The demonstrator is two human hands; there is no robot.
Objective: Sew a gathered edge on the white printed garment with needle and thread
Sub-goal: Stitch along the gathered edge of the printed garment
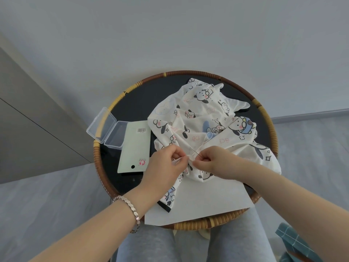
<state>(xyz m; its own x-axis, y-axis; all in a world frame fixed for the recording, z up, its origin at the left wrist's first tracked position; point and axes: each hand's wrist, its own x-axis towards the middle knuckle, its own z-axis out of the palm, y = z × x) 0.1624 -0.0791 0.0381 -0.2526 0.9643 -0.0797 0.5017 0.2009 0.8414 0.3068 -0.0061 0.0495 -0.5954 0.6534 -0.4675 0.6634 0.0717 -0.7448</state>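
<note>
A white garment [204, 118] printed with cartoon dogs lies crumpled on a round table [136, 99] with a dark top and a woven rim. My left hand [166, 165] pinches a bunched fold of its near edge. Right beside it, my right hand [215, 161] pinches a thin needle [194, 150] that sticks up and to the left out of the gathered fabric. The two hands almost touch at the fold. The thread is too fine to make out.
An open clear plastic box [107, 127] and a pale green card [135, 148] lie on the table's left side. A white sheet of paper [204, 203] lies under the garment at the near edge. My grey-trousered legs are below the table.
</note>
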